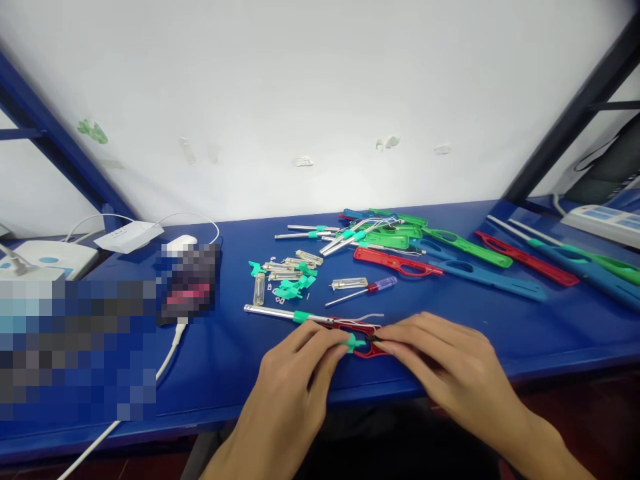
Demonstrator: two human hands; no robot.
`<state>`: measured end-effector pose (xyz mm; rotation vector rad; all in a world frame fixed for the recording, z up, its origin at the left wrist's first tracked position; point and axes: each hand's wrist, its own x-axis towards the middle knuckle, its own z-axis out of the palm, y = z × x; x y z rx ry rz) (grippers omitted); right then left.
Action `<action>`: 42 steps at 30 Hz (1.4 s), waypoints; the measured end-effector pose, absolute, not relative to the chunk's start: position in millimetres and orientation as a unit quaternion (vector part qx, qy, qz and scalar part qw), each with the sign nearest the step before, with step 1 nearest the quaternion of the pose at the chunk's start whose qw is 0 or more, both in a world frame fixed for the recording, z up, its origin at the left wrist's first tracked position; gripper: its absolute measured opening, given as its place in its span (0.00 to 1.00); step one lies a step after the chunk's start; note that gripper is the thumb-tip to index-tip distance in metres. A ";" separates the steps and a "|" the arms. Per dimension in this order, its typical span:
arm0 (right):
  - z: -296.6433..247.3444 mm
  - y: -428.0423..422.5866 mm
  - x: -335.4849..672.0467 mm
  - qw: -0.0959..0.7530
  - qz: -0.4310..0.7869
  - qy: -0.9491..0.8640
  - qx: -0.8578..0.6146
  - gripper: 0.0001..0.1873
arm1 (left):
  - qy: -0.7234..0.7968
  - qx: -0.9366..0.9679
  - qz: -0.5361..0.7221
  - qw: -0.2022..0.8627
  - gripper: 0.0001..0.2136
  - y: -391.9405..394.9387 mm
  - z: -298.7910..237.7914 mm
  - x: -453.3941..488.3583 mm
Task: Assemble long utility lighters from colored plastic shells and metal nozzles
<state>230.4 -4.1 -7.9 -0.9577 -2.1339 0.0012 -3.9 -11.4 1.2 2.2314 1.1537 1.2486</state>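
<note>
My left hand (300, 373) pinches a small green plastic trigger (355, 343) between thumb and fingers. Against its right end, my right hand (450, 360) grips a small black part (371, 338), mostly covered by my fingertips. Both hands are just above a red lighter handle shell (373, 352) lying at the table's front. A metal lighter tube (273, 312) with a green collar and thin wires extends left from that shell. Beyond the hands lie a screwdriver (367, 291) with a purple and red handle and a clear fuel tank (349, 283).
Several clear tanks (285, 274) and green triggers (295, 287) are piled left of the screwdriver. Behind are tubes with wires (345, 238), green shells (467, 248) and blue shells (493, 277). Assembled lighters (590, 267) lie at right. A white cable (167, 363) crosses the left side.
</note>
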 end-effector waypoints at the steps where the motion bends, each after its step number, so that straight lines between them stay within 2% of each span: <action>1: -8.1 -4.1 230.5 0.389 0.004 -0.840 -0.379 0.06 | 0.410 0.778 0.441 0.181 0.11 -10.8 5.0 -3.4; 8: -9.0 -3.2 231.1 0.394 0.011 -0.840 -0.373 0.07 | 0.456 0.738 0.416 0.272 0.10 6.7 38.2 3.1; 14: -11.0 -2.6 232.1 0.392 0.004 -0.840 -0.376 0.07 | 0.472 0.692 0.403 0.368 0.07 13.5 29.4 5.7; 22: -12.8 -3.2 232.1 0.388 0.014 -0.842 -0.376 0.08 | 0.473 0.738 0.408 0.254 0.09 8.6 16.4 3.6; 31: -11.1 -5.1 234.6 0.383 0.052 -0.842 -0.377 0.12 | 0.483 0.757 0.395 0.192 0.08 7.1 14.2 1.7; 37: -8.2 -5.2 234.4 0.413 0.080 -0.823 -0.383 0.08 | 0.448 0.779 0.413 0.152 0.10 8.2 8.0 2.3; 42: -6.9 -4.2 233.3 0.426 0.090 -0.819 -0.375 0.08 | 0.449 0.778 0.411 0.157 0.11 8.1 4.9 1.9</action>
